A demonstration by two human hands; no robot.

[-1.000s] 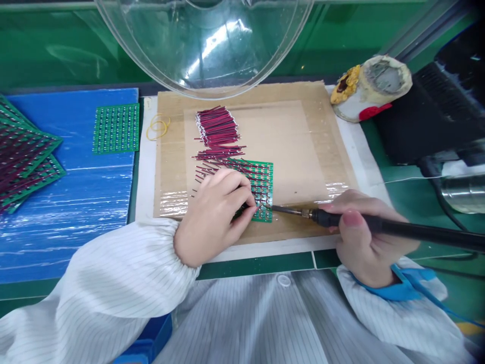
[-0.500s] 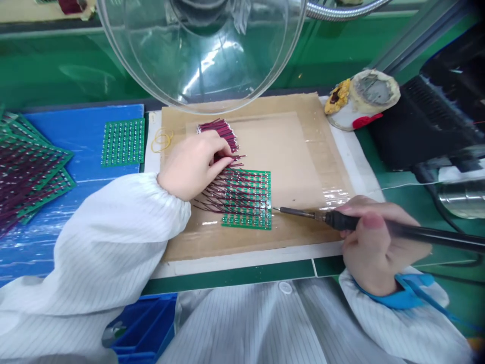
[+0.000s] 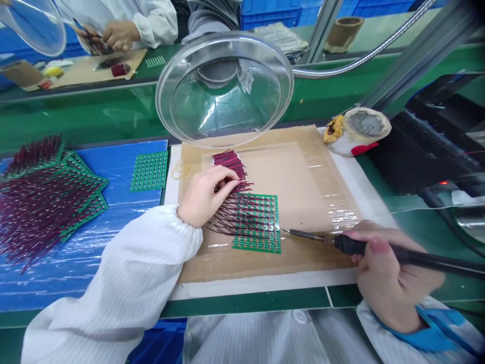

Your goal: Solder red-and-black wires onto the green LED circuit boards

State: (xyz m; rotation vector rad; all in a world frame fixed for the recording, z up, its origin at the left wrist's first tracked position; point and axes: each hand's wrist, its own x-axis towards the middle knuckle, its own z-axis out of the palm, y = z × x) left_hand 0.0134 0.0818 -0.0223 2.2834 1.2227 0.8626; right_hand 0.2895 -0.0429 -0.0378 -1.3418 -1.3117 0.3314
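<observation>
right hand (image 3: 382, 275) is closed around a slim black soldering iron (image 3: 379, 247), lying crosswise, its metal tip pointing left at a flat green circuit board (image 3: 261, 237). left hand (image 3: 204, 194) pinches thin red wires (image 3: 227, 162) with curled fingers.

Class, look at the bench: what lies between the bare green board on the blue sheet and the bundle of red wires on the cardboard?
In the head view, a yellow rubber band lies between the bare green board and the bundle of red wires, at the cardboard's left edge.

1 head-worn camera looks forward and down, close over the cardboard mat (image 3: 303, 167).
</observation>
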